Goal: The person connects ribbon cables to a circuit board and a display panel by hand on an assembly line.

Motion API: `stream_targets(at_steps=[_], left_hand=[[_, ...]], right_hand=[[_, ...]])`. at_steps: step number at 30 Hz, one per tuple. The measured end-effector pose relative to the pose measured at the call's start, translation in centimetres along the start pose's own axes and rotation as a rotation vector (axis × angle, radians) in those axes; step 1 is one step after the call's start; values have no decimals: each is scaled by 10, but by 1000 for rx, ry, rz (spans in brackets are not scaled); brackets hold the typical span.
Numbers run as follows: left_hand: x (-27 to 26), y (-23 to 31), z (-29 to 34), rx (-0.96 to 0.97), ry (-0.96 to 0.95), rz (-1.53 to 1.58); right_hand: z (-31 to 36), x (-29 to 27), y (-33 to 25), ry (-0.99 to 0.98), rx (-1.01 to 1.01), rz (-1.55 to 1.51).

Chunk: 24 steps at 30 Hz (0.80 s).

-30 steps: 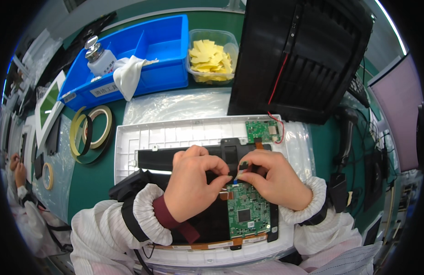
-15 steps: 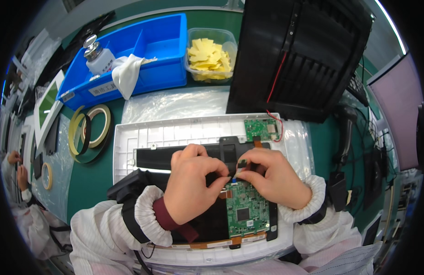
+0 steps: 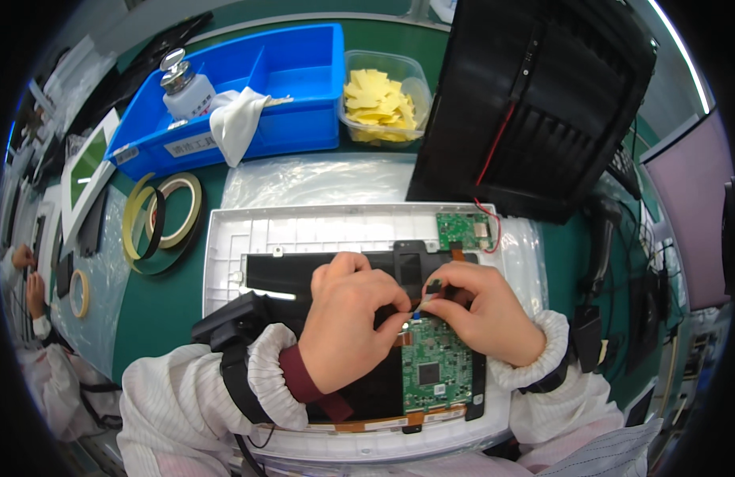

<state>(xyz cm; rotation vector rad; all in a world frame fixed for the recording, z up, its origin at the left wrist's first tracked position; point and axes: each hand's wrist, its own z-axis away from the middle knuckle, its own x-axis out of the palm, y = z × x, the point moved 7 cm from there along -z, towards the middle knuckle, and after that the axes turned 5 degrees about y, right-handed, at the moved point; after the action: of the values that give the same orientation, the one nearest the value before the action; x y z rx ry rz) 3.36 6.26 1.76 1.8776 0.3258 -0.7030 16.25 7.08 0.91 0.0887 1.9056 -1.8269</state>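
A white plastic shell [image 3: 304, 230] lies flat before me with a black panel [image 3: 304, 272] mounted inside it. My left hand [image 3: 351, 318] and my right hand [image 3: 479, 306] meet over its middle, fingertips pinched together on a thin flat ribbon cable [image 3: 421, 304] at the top edge of a green circuit board [image 3: 435, 367]. A smaller green circuit board [image 3: 463, 230] sits at the shell's upper right with a red wire running up from it. My palms hide the panel area under them.
A big black housing [image 3: 534, 103] stands at the back right. A blue bin [image 3: 256, 87] holds a pump bottle [image 3: 184, 87] and white cloth. Beside it a clear tub of yellow pads [image 3: 379, 99]. Tape rolls [image 3: 161, 219] lie left. Another person's hands [image 3: 25, 274] at far left.
Both hands stay pinched at the same spot over the green board; only slight finger shifts show.
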Motion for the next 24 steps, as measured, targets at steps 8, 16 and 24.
stream_targets(at_steps=[8, 16, 24], left_hand=[[-7, -1, -4, 14, 116, -32], [-5, 1, -4, 47, 131, -93], [-6, 0, -5, 64, 132, -52]], right_hand=[[0, 0, 0, -16, 20, 4], [0, 0, 6, 4, 23, -21], [-1, 0, 7, -6, 23, 19]])
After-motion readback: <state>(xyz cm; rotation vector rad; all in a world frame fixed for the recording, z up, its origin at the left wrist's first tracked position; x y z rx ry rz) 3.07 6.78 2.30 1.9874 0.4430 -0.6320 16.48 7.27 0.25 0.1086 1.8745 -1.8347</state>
